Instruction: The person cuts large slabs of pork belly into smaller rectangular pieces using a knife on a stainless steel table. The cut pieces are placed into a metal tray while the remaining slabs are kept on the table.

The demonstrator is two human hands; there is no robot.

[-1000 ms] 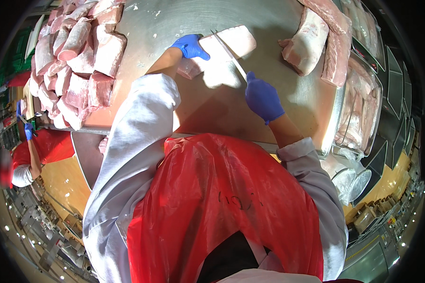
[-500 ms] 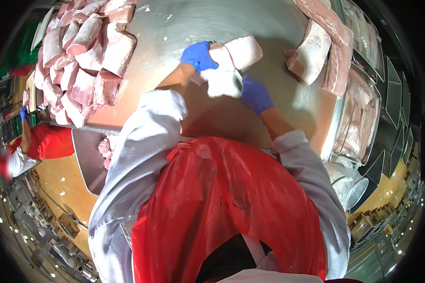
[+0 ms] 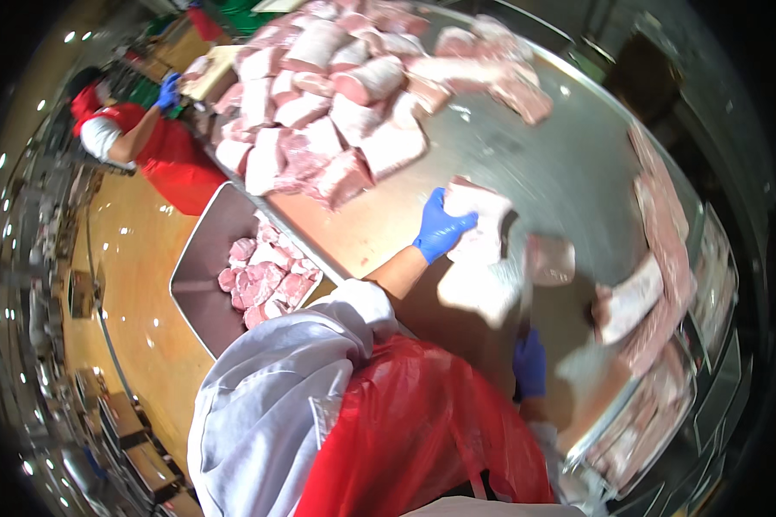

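Note:
My left hand (image 3: 444, 226), in a blue glove, is closed around the edge of a thick piece of pork (image 3: 483, 215), which stands tilted above the steel table. Just below it lies a bright white flat shape (image 3: 478, 291), too washed out to tell what it is. Apart from these, to the right, sits a smaller cut of pork (image 3: 550, 260). My right hand (image 3: 530, 366), also gloved in blue, is drawn back near my apron. It grips a knife (image 3: 526, 310) whose blurred blade points away from me, toward the smaller cut.
Many pork pieces (image 3: 319, 95) are heaped on the table's far left. Long loins (image 3: 664, 250) lie along the right, near filled trays (image 3: 647, 431). A metal bin (image 3: 211, 284) with meat chunks stands left of the table edge. Beyond it works a person in a red apron (image 3: 177, 164).
The view has swung left. My left hand has lifted and tilted its pork piece. A smaller cut now lies separate, and my right hand with the knife has pulled back toward me.

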